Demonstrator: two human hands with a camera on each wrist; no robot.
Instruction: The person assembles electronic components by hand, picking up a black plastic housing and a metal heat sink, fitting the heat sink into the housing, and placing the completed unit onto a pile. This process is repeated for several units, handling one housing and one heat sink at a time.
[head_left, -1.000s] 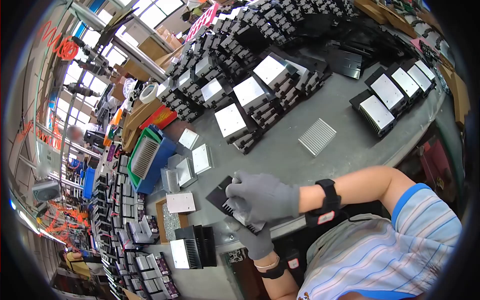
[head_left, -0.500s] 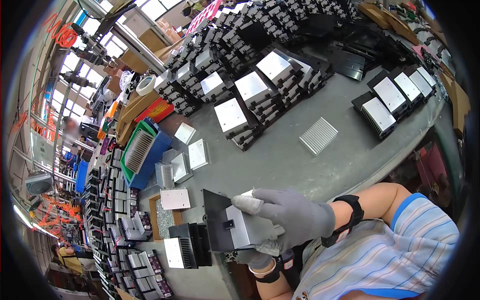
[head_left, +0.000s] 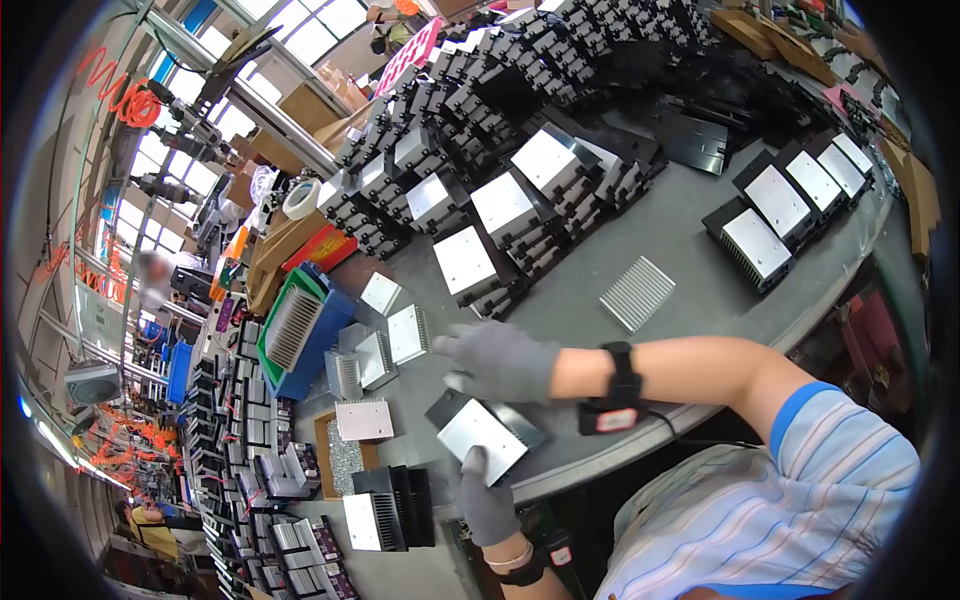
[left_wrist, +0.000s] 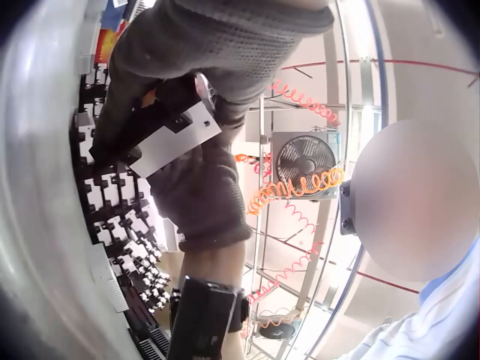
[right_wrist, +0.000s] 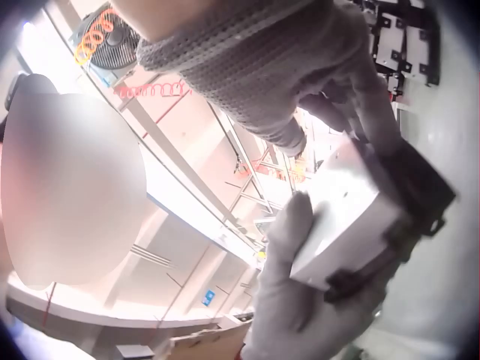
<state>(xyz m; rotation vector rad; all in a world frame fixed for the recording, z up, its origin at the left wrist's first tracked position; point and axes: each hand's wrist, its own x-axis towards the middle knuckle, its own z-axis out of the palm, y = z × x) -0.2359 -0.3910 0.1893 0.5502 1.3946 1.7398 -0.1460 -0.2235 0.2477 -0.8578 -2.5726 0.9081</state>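
My gloved left hand [head_left: 487, 502] grips a silver heat sink [head_left: 484, 432] with its thumb laid on the smooth face. Black plate [head_left: 446, 404] sticks out from under the metal at its far corner. Just beyond it, my gloved right hand [head_left: 505, 362] has loosely bent fingers. In the right wrist view, the right-hand fingers reach down to the edge of the black plate [right_wrist: 431, 187], while the left hand [right_wrist: 300, 307] cradles the heat sink from below. The left wrist view shows a pale side [left_wrist: 176, 142] of the heat sink between both dark gloves.
Stacks of black-and-silver heat sinks [head_left: 467, 262] fill the back. A bare finned heat sink [head_left: 637, 293] lies mid-table. A row of assembled ones [head_left: 757, 243] stands at right. To the left are a blue bin [head_left: 325, 330], loose heat sinks [head_left: 408, 333] and a carton of small hardware [head_left: 343, 462].
Both hands held the heat sink, which was tipped up showing its black plate half a second ago. Now its silver face is up, and the right hand has moved off toward the table's far side.
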